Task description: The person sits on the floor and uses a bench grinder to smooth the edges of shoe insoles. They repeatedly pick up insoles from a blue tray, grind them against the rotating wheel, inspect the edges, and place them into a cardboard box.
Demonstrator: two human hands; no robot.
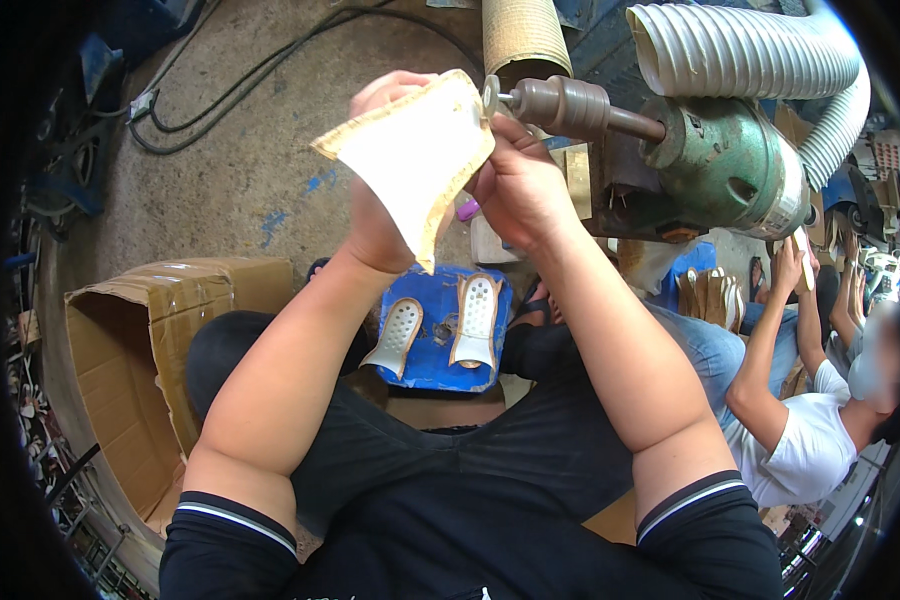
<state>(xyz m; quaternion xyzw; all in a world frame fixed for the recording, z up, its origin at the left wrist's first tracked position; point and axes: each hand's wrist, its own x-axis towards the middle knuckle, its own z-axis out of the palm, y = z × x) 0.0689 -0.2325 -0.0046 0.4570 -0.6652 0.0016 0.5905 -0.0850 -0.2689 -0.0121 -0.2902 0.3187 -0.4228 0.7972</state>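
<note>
Hands up at the grinder – both on one piece. Left hand (375,215) closed around the far side of a cream, tan-edged sole piece (410,160); fingers mostly hidden behind it, knuckles showing over its top edge. Right hand (520,190) closed on the piece's right edge, fingertips pinching it next to the small grinding wheel (490,95). Piece is held up in the air, tilted, its upper right corner touching or just beside the wheel – can't tell which.

Wheel sits on a brown spindle (570,105) coming out of a green motor housing (725,160). Ribbed grey extraction hose (740,50) curves over the motor; a tan ribbed tube (525,35) stands behind the wheel.

Below the hands, a blue tray (440,335) carries two perforated white pieces with tan edges (475,320), side by side, not touching. Open cardboard box (135,340) to the left on the concrete floor (250,150), black cables (220,85) running across it. At right, another person in a white shirt (805,440) sits with an arm raised toward the machine.
</note>
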